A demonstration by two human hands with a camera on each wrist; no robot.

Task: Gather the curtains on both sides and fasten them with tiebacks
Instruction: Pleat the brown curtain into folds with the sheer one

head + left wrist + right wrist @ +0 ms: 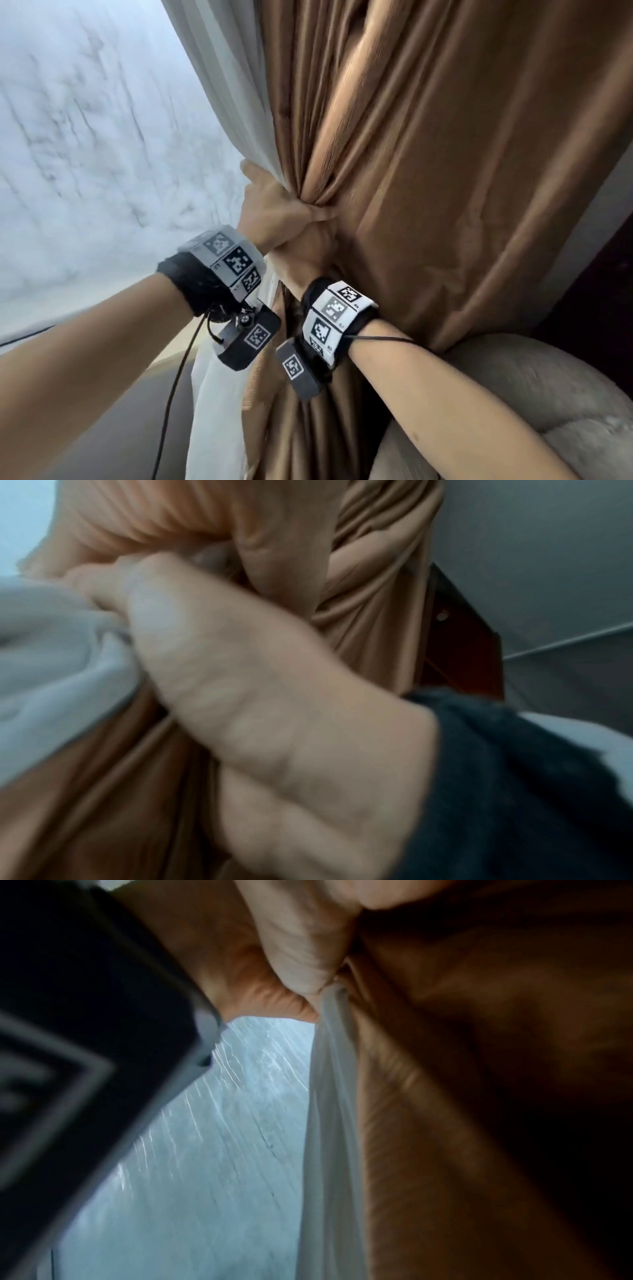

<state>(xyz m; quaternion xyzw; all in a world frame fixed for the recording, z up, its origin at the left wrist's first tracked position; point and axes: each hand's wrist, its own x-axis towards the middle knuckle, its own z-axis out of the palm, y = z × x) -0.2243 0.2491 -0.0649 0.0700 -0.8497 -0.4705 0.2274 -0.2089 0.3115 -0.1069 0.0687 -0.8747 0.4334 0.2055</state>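
Note:
A brown curtain (428,154) hangs in heavy folds, with a white sheer curtain (219,85) along its left edge. My left hand (274,205) grips both fabrics where they bunch together, fingers curled round the bundle. Directly below and touching it, my right hand (308,253) grips the same gathered bundle. In the left wrist view the right hand (240,669) clutches brown curtain (369,601) and white sheer (51,656). The right wrist view looks along brown curtain (479,1069) and white sheer (329,1123) hanging from the grip. No tieback is visible in any view.
A streaked window pane (85,137) fills the left. A padded beige cushion (513,394) sits at the lower right against the curtain's lower part. Dark wooden furniture (599,291) stands at the right edge. A black cable (178,377) hangs from my left wrist.

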